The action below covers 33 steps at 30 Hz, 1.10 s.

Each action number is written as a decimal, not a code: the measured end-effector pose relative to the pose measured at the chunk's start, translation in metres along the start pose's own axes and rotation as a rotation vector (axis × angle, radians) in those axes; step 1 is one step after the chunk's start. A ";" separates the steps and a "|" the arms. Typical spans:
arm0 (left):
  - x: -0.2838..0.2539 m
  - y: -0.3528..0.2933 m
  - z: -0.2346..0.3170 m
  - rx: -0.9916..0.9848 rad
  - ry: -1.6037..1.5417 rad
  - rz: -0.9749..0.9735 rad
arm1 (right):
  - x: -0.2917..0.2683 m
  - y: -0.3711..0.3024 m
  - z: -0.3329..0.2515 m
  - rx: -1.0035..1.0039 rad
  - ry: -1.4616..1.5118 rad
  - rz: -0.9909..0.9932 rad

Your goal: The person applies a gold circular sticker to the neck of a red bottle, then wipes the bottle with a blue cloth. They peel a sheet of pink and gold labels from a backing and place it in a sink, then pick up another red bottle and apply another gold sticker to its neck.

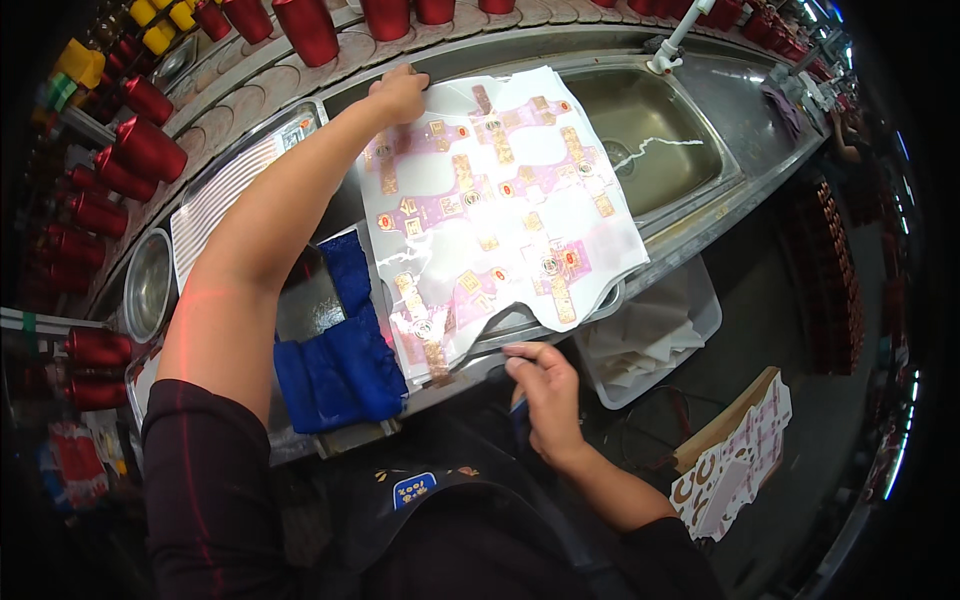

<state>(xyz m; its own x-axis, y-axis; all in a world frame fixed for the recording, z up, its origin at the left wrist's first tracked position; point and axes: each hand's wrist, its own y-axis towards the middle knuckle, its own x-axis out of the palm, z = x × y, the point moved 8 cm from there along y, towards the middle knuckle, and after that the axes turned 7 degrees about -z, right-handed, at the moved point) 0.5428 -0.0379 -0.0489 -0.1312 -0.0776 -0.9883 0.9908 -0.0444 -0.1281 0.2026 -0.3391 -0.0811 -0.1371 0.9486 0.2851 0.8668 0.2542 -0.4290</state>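
Observation:
A stack of white sheets printed with pink and gold patterns (pixel 460 215) lies tilted across the metal counter and sink edge, its near edge cut in curves. My left hand (pixel 398 96) is at the far left corner of the sheets, fingers curled and closed; what they hold is hidden. Just off the near edge, my right hand (pixel 548 400) is curled with thumb and index finger close together. Something dark blue shows beneath its fingers, too covered to name. A folded blue cloth (pixel 345 375) lies to the left of the sheets.
A sink basin (pixel 650 150) with a white tap (pixel 668 55) is at the far right. Red cups (pixel 305 30) stand on a slatted conveyor behind. A metal bowl (pixel 150 285) sits at left. Below the counter are a white bin (pixel 700 330) of crumpled sheets and a cardboard box (pixel 735 440).

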 end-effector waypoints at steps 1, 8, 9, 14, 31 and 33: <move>0.002 0.001 -0.002 -0.011 -0.034 -0.022 | -0.019 0.001 0.000 0.006 0.005 0.067; 0.008 0.002 -0.008 -0.029 -0.032 -0.124 | -0.061 0.031 -0.010 -0.103 0.014 0.061; 0.009 0.001 -0.012 -0.053 -0.021 -0.138 | -0.063 0.033 -0.013 -0.108 0.011 0.067; 0.009 -0.014 -0.024 -0.116 -0.038 -0.126 | -0.077 0.052 -0.035 -0.138 -0.044 0.063; 0.038 0.021 -0.055 -0.142 0.004 -0.071 | 0.035 -0.017 -0.079 -0.778 -1.248 -0.253; 0.032 0.014 -0.053 -0.142 0.007 0.008 | 0.054 -0.010 -0.073 -0.824 -1.364 -0.342</move>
<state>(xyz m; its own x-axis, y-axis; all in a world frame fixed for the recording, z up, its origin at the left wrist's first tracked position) 0.5537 0.0120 -0.0867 -0.1237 -0.0709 -0.9898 0.9867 0.0977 -0.1303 0.2217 -0.3044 0.0011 -0.2764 0.4397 -0.8546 0.6541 0.7375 0.1679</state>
